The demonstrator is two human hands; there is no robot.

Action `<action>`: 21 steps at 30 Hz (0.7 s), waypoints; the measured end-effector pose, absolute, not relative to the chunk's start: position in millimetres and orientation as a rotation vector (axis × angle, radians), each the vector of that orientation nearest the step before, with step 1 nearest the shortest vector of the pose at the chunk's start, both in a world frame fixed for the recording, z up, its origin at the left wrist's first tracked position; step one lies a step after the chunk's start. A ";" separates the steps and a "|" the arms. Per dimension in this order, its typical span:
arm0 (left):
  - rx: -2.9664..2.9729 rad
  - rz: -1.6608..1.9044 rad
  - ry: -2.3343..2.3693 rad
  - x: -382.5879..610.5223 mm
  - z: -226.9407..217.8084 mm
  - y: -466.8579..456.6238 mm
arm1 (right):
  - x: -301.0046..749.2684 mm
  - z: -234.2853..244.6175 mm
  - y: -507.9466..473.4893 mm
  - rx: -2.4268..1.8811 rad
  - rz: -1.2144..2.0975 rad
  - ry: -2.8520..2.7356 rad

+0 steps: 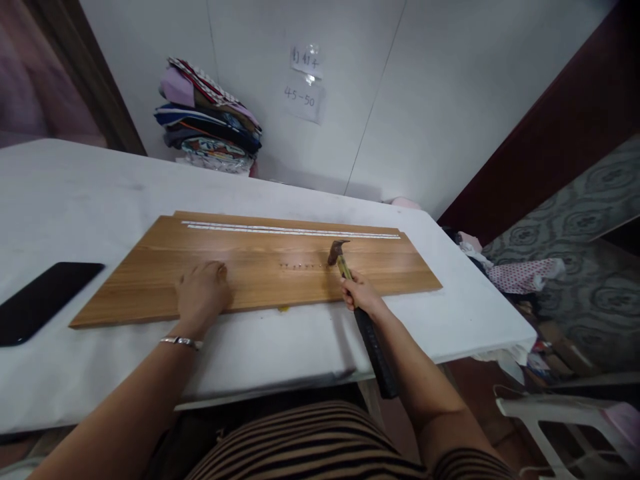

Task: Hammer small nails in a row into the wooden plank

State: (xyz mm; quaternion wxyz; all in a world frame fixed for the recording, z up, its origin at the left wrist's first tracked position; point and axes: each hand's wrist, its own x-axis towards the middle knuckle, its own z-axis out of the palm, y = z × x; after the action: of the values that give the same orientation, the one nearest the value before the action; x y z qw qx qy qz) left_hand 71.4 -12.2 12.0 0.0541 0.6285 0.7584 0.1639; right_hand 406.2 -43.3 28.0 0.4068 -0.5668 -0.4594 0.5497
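A long wooden board lies on the white table. My left hand rests palm-down on the board near its front edge, fingers curled loosely, holding nothing. My right hand grips a hammer high on its shaft; the black grip sticks out behind my wrist. The hammer's metal head sits on the board at the right end of a short row of small nails. A white strip runs along the board's far edge.
A black phone lies at the table's left. Folded fabrics are stacked against the wall behind. A white plastic chair and scattered cloth sit on the floor at the right. Paper notes hang on the wall.
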 end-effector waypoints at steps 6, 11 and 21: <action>1.928 0.531 2.279 70.2 9.2 -10.4 | 407.6 27.7 -42.9 -1.406 1.352 -1.153; 1.923 0.516 2.290 71.5 11.4 -11.1 | 407.7 29.0 -45.1 -1.430 1.384 -1.159; 1.938 0.528 2.292 71.4 11.8 -9.5 | 405.2 27.3 -47.5 -1.427 1.379 -1.187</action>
State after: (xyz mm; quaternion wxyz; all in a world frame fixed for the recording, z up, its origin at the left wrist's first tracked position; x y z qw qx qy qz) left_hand 71.4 -9.5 11.8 0.0468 0.6351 0.7513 0.1730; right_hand 405.2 -47.5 27.3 0.4027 -0.5648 -0.4699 0.5460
